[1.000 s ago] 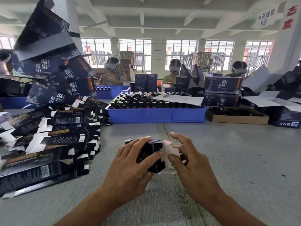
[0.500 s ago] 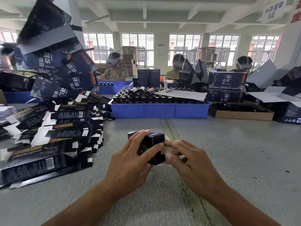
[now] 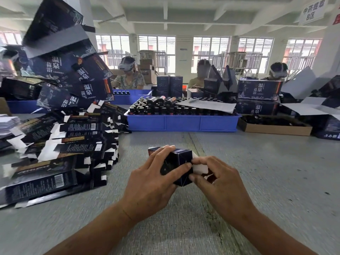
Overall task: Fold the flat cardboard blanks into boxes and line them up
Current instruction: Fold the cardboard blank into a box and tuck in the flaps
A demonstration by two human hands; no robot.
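Cardboard box (image 3: 177,162) centre frame: left hand (image 3: 154,178) grips it; right hand (image 3: 219,179) fingers (image 3: 199,160) pinch white flap (image 3: 200,167). Tuck it squarely.

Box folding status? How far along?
Done: no finished small boxes visibly lined up. In hand: left hand grips one dark box while right hand folds its white end flap. Left: a big pile of flat blanks on the table.

2 bare forearms, left grip (image 3: 152,183) & right grip (image 3: 220,183): no sleeves, no gloves.
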